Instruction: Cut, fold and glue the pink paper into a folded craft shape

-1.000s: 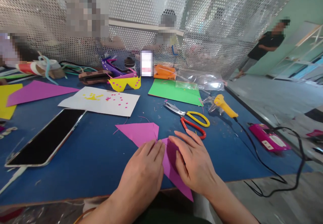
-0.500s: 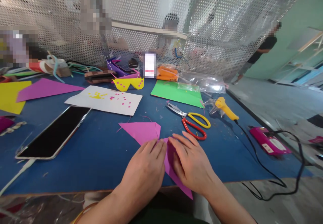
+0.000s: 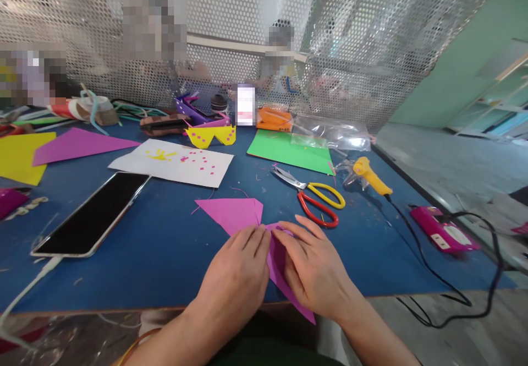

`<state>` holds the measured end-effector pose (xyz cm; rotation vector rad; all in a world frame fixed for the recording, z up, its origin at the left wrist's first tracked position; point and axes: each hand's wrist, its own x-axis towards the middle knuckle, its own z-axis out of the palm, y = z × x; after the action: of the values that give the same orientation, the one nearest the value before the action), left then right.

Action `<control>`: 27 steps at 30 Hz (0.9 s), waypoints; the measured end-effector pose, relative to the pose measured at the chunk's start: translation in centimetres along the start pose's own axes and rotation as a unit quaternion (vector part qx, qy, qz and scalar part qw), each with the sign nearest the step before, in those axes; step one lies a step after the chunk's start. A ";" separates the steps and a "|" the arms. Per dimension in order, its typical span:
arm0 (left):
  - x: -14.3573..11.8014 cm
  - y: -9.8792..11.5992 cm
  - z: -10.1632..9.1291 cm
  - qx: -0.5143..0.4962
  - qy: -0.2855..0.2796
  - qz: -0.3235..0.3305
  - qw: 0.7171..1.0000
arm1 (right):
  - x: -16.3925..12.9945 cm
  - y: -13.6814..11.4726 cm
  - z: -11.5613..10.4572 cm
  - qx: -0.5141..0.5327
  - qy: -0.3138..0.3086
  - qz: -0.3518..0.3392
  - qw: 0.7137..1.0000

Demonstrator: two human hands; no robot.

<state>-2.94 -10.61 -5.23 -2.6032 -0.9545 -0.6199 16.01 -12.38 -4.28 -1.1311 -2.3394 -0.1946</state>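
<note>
Touching magenta sheet [image 3: 235,213] mid-length with left hand [image 3: 237,269] and right hand [image 3: 315,269] nearly together; can't tell if pinching or pressing. See sheet on table [image 3: 157,267], near tip past front edge; see scissors [image 3: 302,185] just beyond right hand.

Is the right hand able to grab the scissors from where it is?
Probably yes. The right hand is close to the scissors' red handle, and nothing seems to block the way. Its fingers are at the pink sheet, so it would likely need to leave that first.
</note>
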 end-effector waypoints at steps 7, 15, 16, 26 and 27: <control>0.3 0.0 -0.4 -0.051 0.041 -0.031 0.997 | 0.1 0.4 -0.4 0.057 0.061 0.069 0.994; 0.6 -3.1 -2.4 -0.213 0.061 -0.197 0.955 | -2.0 0.2 -1.4 0.047 0.227 0.159 0.960; 1.2 -3.7 -2.8 -0.204 0.030 -0.202 0.958 | -2.3 0.0 -1.5 0.053 0.214 0.156 0.963; 8.7 -8.7 -0.1 -0.175 -0.222 -0.179 0.942 | -5.1 -1.6 -2.0 0.047 0.090 0.137 0.985; 8.9 -8.8 0.3 -0.180 -0.229 -0.181 0.939 | -5.4 -1.5 -1.9 0.046 0.088 0.136 0.986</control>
<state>-2.61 0.80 -0.02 -2.9926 -1.6275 -0.2838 18.33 -17.74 -5.33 -1.3163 -1.9960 -0.0812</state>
